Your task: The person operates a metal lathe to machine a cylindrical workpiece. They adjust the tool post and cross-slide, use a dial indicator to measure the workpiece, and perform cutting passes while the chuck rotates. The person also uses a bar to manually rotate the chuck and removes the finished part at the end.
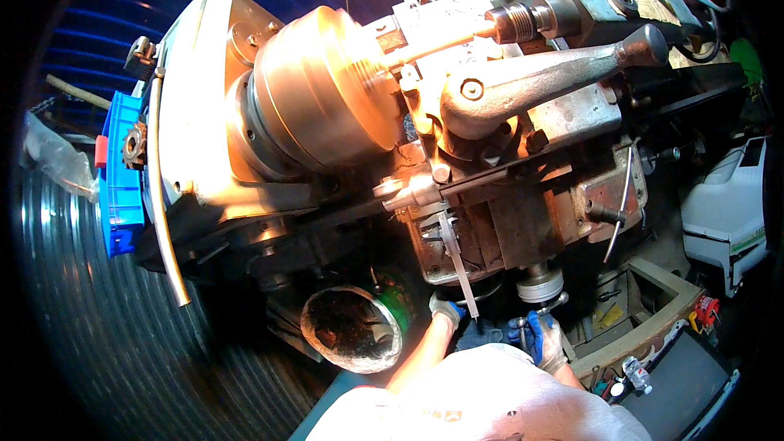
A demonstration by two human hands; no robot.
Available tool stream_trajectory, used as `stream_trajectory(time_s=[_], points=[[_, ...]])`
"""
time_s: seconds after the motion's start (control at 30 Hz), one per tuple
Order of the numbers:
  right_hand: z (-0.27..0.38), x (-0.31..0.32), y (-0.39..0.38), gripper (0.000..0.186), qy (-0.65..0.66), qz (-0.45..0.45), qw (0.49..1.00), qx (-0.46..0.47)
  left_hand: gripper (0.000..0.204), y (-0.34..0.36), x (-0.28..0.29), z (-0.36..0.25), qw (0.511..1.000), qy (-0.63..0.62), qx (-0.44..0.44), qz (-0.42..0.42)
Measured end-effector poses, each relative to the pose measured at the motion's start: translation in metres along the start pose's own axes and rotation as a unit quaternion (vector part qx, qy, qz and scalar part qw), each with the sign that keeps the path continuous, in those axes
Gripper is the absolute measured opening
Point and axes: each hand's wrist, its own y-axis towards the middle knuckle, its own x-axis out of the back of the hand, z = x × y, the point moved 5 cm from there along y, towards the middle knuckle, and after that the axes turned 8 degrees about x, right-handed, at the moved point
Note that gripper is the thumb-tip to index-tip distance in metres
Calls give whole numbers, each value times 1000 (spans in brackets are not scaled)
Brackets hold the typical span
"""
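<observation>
My gloved left hand (446,311) grips the rim of a dark handwheel (487,294) below the lathe's carriage. My gloved right hand (544,340) is closed round a crank handle (520,328) under a graduated dial (540,286). A caliper (457,260) lies on the carriage just above my left hand, pointing down toward me. The large chuck (318,90) looks blurred, as if turning, with a pale rod (441,45) running from it to the tailstock center (514,23). The tool post with its long lever (539,82) stands in front of the rod.
A lined bucket with dark contents (347,328) stands left of my hands. A blue plastic bin (122,196) is at the far left. An open cabinet frame (657,278), small tools (633,374) and a white plastic housing (719,204) are at the right.
</observation>
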Motion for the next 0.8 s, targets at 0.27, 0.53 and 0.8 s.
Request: stream_trajectory(time_s=[0.27,0.53,0.8], points=[[-5,7,2,30,-16,21,1000,-1,36,28,19,1,1000,4,4,5],[-7,8,5,29,55,63,996,-16,38,50,29,-2,981,110,29,155],[-30,22,34,34,-47,111,993,-4,68,65,51,-29,443,791,-421,8]])
